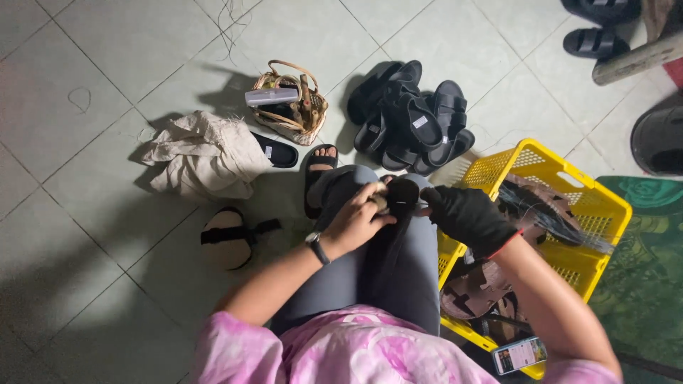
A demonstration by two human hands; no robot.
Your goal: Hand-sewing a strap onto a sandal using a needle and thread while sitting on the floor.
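On your lap, across the grey knee, lay the black strap (pixel 403 193), braced there so both hands could work it without it sliding. Your left hand (pixel 356 219) was bare, with a watch (pixel 315 247) on the wrist; its fingers were curled shut around a small pale tool (pixel 380 203), tip pressed to the strap's edge. What kind of tool it was, you couldn't tell from here. Your right hand (pixel 466 215) wore a black glove, likely to keep glue or dye off the skin; its fingers were closed, pinching the strap's right end to hold it taut against the left hand's push.

You sat on the tiled floor (pixel 107 107), one foot (pixel 321 160) in a sandal sticking out past the knee. Stock was within arm's reach on each side. The yellow crate (pixel 569 185) touched your right thigh, holding brown straps and dark strands. A phone (pixel 519 354) lay on the crate's near corner. A heap of black sandals (pixel 413 121) was just ahead of the knee. A small wicker basket (pixel 292 107) of tools sat ahead to the left, a crumpled cloth (pixel 203 156) beside it, half covering a black sole (pixel 274 151). A pale sole with a black band (pixel 228 237) lay near your left forearm, upside down.
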